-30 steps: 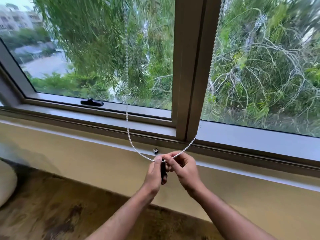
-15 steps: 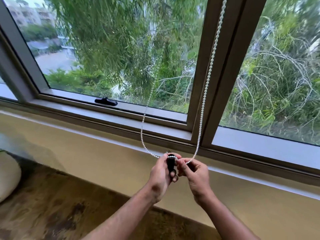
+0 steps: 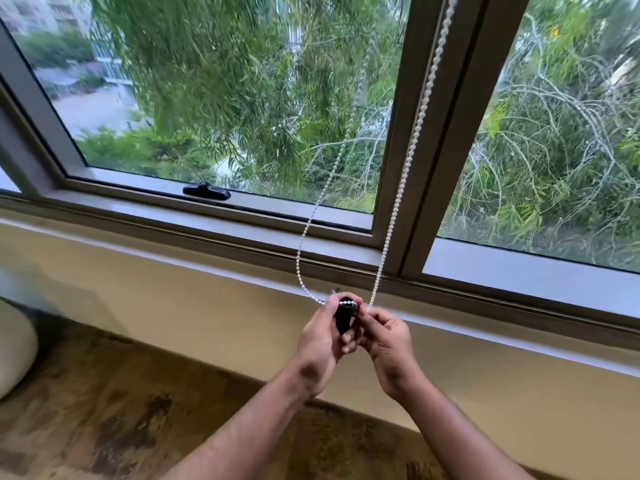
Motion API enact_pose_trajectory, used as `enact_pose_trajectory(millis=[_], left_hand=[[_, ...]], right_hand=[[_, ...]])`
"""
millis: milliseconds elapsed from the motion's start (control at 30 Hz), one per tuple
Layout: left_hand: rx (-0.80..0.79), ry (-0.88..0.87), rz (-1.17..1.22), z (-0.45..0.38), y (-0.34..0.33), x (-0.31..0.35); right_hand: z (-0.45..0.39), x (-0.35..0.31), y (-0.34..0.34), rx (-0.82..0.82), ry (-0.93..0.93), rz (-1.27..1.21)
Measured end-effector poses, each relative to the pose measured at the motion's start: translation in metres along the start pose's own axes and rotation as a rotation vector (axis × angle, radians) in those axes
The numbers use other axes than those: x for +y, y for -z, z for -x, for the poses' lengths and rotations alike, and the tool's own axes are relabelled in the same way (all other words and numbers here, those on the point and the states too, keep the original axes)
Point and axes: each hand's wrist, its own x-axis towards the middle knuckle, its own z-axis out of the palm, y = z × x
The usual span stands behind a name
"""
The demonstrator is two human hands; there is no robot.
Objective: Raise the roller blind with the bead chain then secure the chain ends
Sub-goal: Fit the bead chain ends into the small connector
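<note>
A white bead chain (image 3: 401, 188) hangs in a loop from above the window, one strand running down the window mullion, the other (image 3: 311, 220) curving in front of the left pane. The loop's bottom passes over the top of a small black chain holder (image 3: 344, 315). My left hand (image 3: 320, 344) grips this black holder upright. My right hand (image 3: 388, 341) pinches the chain just right of the holder. Both hands sit below the sill, in front of the beige wall. The roller blind itself is out of view above.
A black window handle (image 3: 206, 192) lies on the left pane's lower frame. The grey sill (image 3: 173, 233) runs across the view. A brown patterned surface (image 3: 104, 410) lies below, with a white rounded object (image 3: 14, 348) at the far left edge.
The view has shifted left and closer. The chain loop has narrowed, its left strand swinging nearer the mullion. My hands keep hold of the holder and chain, with the chain now seated over the holder's top.
</note>
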Motion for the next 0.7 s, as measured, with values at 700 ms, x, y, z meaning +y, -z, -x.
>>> enact_pose_trajectory(millis=[700], left_hand=[[0.297,-0.106,-0.155,-0.011,0.044,0.015]], right_hand=[[-0.1,0.027,0.007,0.004,0.159,1.469]])
